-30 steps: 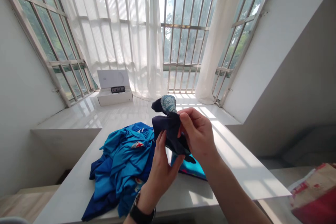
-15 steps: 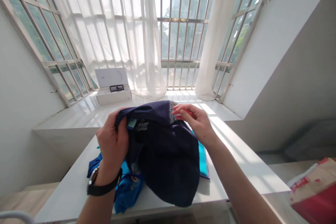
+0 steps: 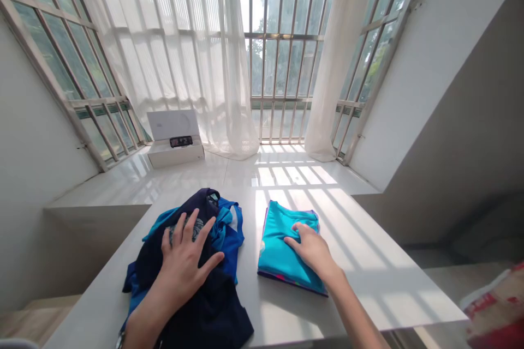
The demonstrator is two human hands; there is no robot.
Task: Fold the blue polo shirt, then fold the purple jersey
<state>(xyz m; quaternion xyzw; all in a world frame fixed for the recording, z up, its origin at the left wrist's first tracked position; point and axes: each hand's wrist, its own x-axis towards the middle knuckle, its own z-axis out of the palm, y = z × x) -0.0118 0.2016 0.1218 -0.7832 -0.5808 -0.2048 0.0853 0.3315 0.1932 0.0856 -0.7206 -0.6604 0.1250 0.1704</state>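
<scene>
A dark navy T-shirt [image 3: 204, 305] lies loosely spread on the left side of the white table, its collar pointing away from me. My left hand [image 3: 184, 253] is on top of it with fingers spread wide, partly covering a grey print. Bunched blue clothes [image 3: 233, 240] stick out from beneath the navy shirt. To the right is a neat folded stack with a turquoise shirt [image 3: 278, 251] uppermost. My right hand [image 3: 311, 248] rests on that shirt, thumb and fingers apart, gripping nothing that I can see. Darker purple layers show at the stack's edge.
The white table [image 3: 368, 283] meets a window ledge [image 3: 123, 180], where an open white box [image 3: 176, 155] holds a black device. Sheer curtains [image 3: 196, 65] hang before barred windows. A red and tan bag [image 3: 497, 305] stands at the lower right.
The navy T-shirt, held up by both hands before, now lies on the blue clothes at left. My left hand has let go and spread; my right hand has moved down onto the turquoise shirt.
</scene>
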